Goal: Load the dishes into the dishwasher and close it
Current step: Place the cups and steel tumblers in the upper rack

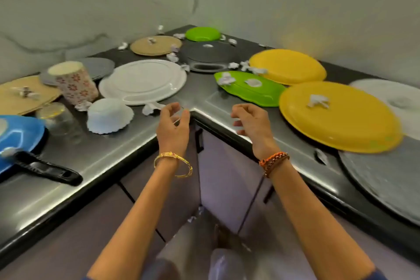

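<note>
At the far left a blue pan (18, 136) lies with its black handle (48, 170) reaching toward the counter (102, 157) edge, so a passing sleeve could catch it and drag it off. Next to it a clear glass (60, 120) and a patterned cup (73, 84) sit tilted among the plates, and both look likely to roll or tip if a neighbour is lifted carelessly. The white scalloped bowl (110, 116) rests upside down just in front of the large white plate (143, 82). The left hand (173, 126) hovers over the counter's inner corner, fingers loosely curled and holding nothing that can be made out; the right hand (252, 124) does the same, empty. Crumpled paper scraps (151, 108) lie on and between the dishes and could ride along into the machine. At the right the big yellow plate (338, 116) overlaps a grey platter (384, 179), so pulling one may shift the other. No dishwasher is in view.
</note>
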Available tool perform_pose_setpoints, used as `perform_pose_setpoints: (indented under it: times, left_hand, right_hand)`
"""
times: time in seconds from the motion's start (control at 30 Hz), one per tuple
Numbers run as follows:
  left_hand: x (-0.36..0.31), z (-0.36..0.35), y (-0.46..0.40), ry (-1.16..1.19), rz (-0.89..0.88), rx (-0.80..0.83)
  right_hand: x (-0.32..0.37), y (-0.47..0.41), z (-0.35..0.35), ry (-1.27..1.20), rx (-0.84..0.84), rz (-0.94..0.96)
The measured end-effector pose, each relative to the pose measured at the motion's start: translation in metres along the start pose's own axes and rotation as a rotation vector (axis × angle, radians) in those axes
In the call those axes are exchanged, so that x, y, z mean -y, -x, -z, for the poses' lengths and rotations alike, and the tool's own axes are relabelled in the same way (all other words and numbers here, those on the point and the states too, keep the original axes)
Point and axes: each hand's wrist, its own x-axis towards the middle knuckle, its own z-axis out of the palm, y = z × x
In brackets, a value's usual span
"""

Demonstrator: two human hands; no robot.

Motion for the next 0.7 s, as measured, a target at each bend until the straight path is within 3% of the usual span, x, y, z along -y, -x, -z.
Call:
perform_pose_setpoints:
  times: [0.2, 0.33, 0.4, 0.53, 0.7]
  left_hand:
    - [0.029, 0.032, -0.098, -0.38, -0.205, -0.37]
    - [0.05, 0.059, -0.131, -0.778, -0.058, -0.495]
    - [0.058, 0.074, -0.139, -0.867, 0.068, -0.441]
    - [0.065, 0.09, -0.147, -0.985, 0.334, -0.174]
    - [0.067, 0.089, -0.151, -1.136, 0.363, -0.095]
  right_hand:
    - [0.002, -0.095, -0.095, 0.033, 0.377, -0.04]
    - [0.01, -0.13, -0.161, 0.063, 0.588, 0.05]
    - [0.016, -0.142, -0.192, 0.057, 0.614, 0.087]
    - [0.018, -0.15, -0.235, 0.023, 0.662, 0.139]
    - [0.008, -0.151, -0.258, -0.026, 0.694, 0.194]
